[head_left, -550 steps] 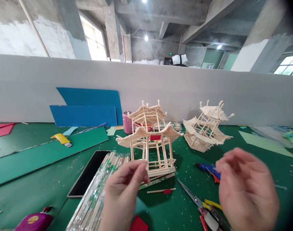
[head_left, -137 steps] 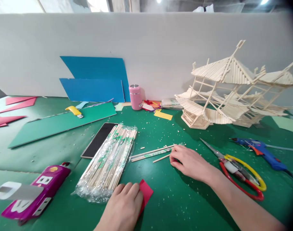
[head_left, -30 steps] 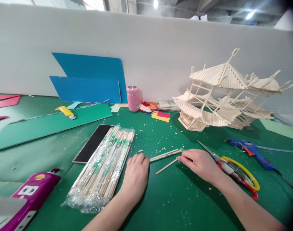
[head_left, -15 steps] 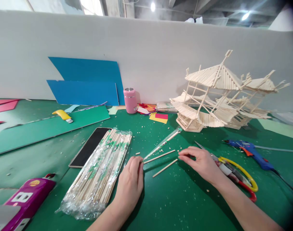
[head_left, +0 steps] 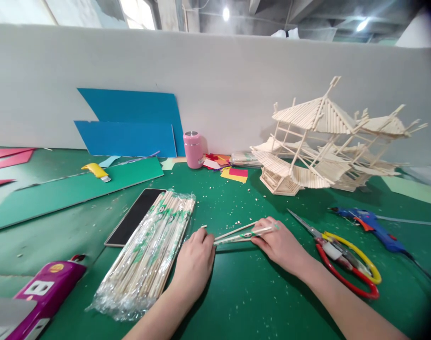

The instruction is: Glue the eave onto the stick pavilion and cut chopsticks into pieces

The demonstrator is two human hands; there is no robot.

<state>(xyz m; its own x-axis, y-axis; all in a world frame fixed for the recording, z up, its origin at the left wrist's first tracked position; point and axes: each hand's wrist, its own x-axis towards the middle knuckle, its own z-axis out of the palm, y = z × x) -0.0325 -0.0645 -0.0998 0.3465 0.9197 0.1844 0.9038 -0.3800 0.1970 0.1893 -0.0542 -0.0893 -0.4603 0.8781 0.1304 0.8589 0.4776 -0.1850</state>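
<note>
My left hand (head_left: 196, 257) is closed, its fingertips gripping one end of a pair of chopsticks in a clear printed wrapper (head_left: 249, 234). The wrapper's far end lies across the fingers of my right hand (head_left: 277, 243). My right hand is pinched at the right end of a thin wooden stick that runs just below the wrapper and is partly hidden by it. Behind the wrapper, another bare wooden stick (head_left: 233, 231) slants between my hands. Left of my left hand lies a clear pack of wrapped chopsticks (head_left: 148, 255), partly over a black phone-like slab (head_left: 132, 217).
Scissors (head_left: 338, 252) with red and yellow handles lie at the right, near a blue glue gun (head_left: 371, 226). Behind them stands a wooden-stick pavilion model (head_left: 307, 146). A pink flask (head_left: 193, 151), yellow cutter (head_left: 97, 171) and purple power strip (head_left: 47, 288) are on the green table (head_left: 251, 302).
My right hand has moved slightly left and closed on a loose stick. The wrapped chopsticks have swung down from pointing away to lying across towards my right hand.
</note>
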